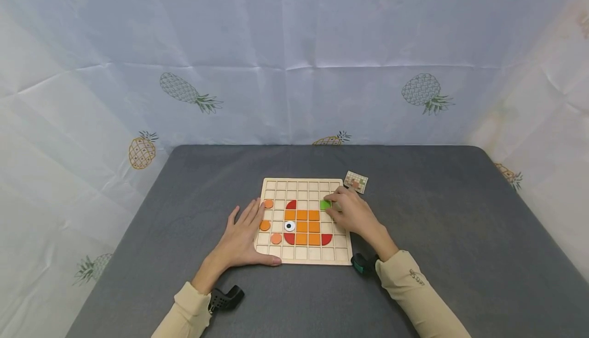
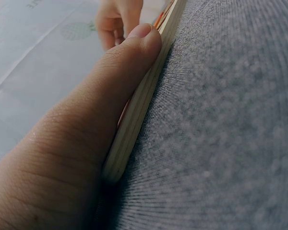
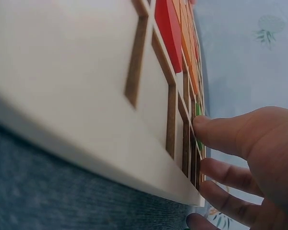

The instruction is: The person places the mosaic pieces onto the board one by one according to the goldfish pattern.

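A wooden grid board (image 1: 278,195) lies on the table with coloured tiles in its cells. My left hand (image 1: 241,238) rests at the board's left edge, fingers stretched out, thumb along the front edge. My right hand (image 1: 352,212) pinches a green square tile (image 1: 324,205) between thumb and forefinger, over a cell toward the upper right. Orange squares (image 1: 314,227) form a block, with red quarter-round tiles (image 1: 326,239) at its corners and a round eye tile (image 1: 289,226) at its left. In the right wrist view my thumb touches the green tile (image 3: 198,111).
Orange discs (image 1: 265,225) lie in cells on the board's left side. Behind the right hand, a small printed card (image 1: 356,182) lies by the board's far right corner. A grey cloth (image 1: 442,215) covers the table, and a pineapple-print curtain (image 1: 294,36) hangs behind.
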Available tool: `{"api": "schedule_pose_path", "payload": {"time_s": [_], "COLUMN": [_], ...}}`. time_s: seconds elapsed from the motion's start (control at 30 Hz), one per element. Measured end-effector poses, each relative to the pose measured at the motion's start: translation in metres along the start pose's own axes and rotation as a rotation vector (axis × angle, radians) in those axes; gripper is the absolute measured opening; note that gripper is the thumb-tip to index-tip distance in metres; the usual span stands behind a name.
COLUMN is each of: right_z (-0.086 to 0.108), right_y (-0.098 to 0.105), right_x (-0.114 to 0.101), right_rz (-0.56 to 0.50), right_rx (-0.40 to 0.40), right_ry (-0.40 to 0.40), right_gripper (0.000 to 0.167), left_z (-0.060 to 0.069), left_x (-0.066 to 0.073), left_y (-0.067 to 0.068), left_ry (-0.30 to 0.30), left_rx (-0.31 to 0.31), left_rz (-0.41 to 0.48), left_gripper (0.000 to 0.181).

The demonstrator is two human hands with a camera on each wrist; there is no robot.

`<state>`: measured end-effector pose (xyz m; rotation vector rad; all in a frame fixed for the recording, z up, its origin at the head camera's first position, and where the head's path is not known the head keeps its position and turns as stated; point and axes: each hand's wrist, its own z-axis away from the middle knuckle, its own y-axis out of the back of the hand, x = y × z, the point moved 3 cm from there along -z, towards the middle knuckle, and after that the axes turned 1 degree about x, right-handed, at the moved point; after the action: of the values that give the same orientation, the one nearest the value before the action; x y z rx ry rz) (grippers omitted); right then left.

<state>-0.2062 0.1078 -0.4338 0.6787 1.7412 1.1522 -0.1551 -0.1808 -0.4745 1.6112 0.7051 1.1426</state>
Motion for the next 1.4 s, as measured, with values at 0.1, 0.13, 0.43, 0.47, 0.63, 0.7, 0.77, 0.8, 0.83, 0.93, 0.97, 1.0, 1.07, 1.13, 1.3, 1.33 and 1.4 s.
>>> {"api": "schedule_pose_path", "payload": {"time_s": [0.1,0.13,0.43,0.47,0.63,0.7,0.77,0.8,0.83,0.93,0.97,1.0,1.07,1.13,1.3,1.33,1.4], "right_z": [0.000,0.000,0.009,0.010,0.019,0.023,0.026,0.028,0.030,0.035,0.037,0.038,0.041,0.044,0.048,0.049,0.051], "right_y": [0.000,0.000,0.007,0.009,0.018,0.021,0.025,0.026,0.027,0.029,0.029,0.029,0.030,0.031,0.033,0.033,0.035], "right_x": [0.000,0.001,0.011,0.013,0.025,0.029,0.033,0.035,0.037,0.044,0.046,0.049,0.053,0.057,0.062,0.062,0.063], "right_rz": [-0.002,-0.001,-0.034,-0.046,-0.051,-0.040,-0.024,-0.017,-0.009,-0.001,-0.002,-0.001,-0.001,0.004,0.012,0.011,0.002], "right_rx": [-0.002,-0.001,0.035,0.036,0.049,0.064,0.079,0.085,0.089,0.094,0.092,0.090,0.079,0.059,-0.002,-0.009,-0.028], "right_ry": [-0.005,-0.007,-0.016,-0.031,-0.096,-0.104,-0.107,-0.107,-0.106,-0.106,-0.108,-0.111,-0.124,-0.141,-0.163,-0.162,-0.153], "right_gripper": [0.031,0.031,0.035,0.036,0.038,0.038,0.038,0.037,0.037,0.038,0.038,0.039,0.040,0.042,0.044,0.043,0.042], "left_z": [0.000,0.000,-0.001,-0.001,-0.001,-0.001,0.000,0.000,0.000,0.000,0.000,0.000,0.000,0.000,0.000,0.000,0.000], "left_x": [0.000,0.000,0.000,0.000,-0.001,-0.001,-0.001,-0.001,-0.001,-0.001,-0.001,-0.001,-0.001,-0.001,-0.002,-0.002,-0.002], "left_y": [0.000,0.000,0.001,0.001,0.000,0.000,0.000,0.000,0.000,-0.001,-0.001,-0.001,-0.001,-0.001,-0.001,-0.001,-0.001], "left_ry": [0.000,-0.001,-0.002,-0.002,-0.007,-0.010,-0.011,-0.011,-0.010,-0.010,-0.010,-0.010,-0.012,-0.014,-0.014,-0.014,-0.012], "left_rx": [0.000,-0.001,-0.004,-0.005,-0.006,-0.001,0.003,0.004,0.004,0.002,0.001,0.001,0.002,0.003,0.005,0.005,0.003], "left_rz": [-0.004,-0.008,-0.001,0.000,-0.008,-0.003,0.003,0.005,0.008,0.008,0.007,0.006,0.006,0.003,-0.002,-0.003,-0.001], "left_gripper": [0.141,0.141,0.141,0.142,0.142,0.143,0.143,0.143,0.143,0.143,0.143,0.143,0.143,0.143,0.142,0.143,0.142]}}
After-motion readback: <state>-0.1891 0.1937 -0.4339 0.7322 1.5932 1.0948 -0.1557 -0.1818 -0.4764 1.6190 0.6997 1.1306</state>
